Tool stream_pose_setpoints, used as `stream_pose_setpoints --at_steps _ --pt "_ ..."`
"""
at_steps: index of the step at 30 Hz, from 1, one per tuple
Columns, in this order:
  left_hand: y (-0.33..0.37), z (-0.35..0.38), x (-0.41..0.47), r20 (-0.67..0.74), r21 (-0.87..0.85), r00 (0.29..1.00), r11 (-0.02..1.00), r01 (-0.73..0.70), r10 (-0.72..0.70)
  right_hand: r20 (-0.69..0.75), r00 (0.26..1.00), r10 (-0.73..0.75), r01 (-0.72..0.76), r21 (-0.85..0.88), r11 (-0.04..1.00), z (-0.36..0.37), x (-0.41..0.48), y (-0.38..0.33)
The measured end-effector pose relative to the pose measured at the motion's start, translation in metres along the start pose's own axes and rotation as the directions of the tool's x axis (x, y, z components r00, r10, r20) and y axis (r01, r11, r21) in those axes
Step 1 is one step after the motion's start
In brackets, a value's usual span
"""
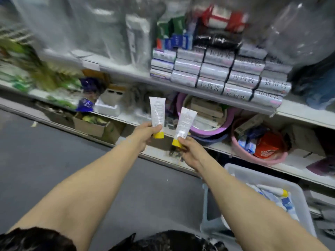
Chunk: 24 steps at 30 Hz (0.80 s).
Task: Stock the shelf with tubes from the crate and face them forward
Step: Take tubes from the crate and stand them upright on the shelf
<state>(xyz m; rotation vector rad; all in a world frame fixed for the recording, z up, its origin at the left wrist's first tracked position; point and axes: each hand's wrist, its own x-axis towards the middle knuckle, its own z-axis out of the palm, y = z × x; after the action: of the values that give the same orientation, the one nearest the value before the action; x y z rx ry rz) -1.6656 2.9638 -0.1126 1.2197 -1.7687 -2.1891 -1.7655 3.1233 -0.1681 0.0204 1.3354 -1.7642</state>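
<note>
L hand (pixel 145 136) grips 1 tube (pixel 157 111), R hand (pixel 190 152) 1 tube (pixel 186 122), 2 total.

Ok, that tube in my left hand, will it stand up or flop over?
The tube stands straight above your left hand, so it's probably stiff. Its yellow cap could stand it upright, though the tall narrow body may tip easily.

White and yellow up front, pastels behind.
The left tube (pixel 157 113) and right tube (pixel 185 123) are white with fine grey print, each capped in yellow; I make out a frosted-clear crate (pixel 253 172), a lilac basin (pixel 228 122), a pink basin (pixel 272 161), silver packs (pixel 214 72) lettered black, and a grey floor (pixel 54 151).
</note>
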Motion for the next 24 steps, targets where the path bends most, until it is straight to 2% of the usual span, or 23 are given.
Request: stream_pose_setpoints --at_steps 6,12,15,19,24 --pt "0.097 -0.130 -0.049 -0.152 -0.063 0.952 0.959 -0.278 0.266 0.171 0.974 -0.146 0.159 -0.063 0.985 0.161 0.006 -0.042" --pt "0.200 -0.222 -0.079 -0.279 -0.066 0.837 0.860 -0.506 0.471 0.324 0.904 -0.279 0.312 -0.053 0.949 0.298 0.004 -0.110" --pt "0.249 -0.257 -0.087 -0.291 0.015 0.783 0.821 -0.571 0.550 0.385 0.860 -0.334 0.387 -0.067 0.920 0.354 0.010 -0.147" --pt "0.324 -0.316 -0.079 -0.311 0.103 0.673 0.727 -0.678 0.671 0.477 0.769 -0.425 0.510 -0.057 0.858 0.450 0.044 -0.204" --pt "0.422 -0.382 -0.040 -0.356 0.226 0.595 0.684 -0.693 0.721 0.459 0.733 -0.502 0.556 0.022 0.831 0.553 0.088 -0.268"
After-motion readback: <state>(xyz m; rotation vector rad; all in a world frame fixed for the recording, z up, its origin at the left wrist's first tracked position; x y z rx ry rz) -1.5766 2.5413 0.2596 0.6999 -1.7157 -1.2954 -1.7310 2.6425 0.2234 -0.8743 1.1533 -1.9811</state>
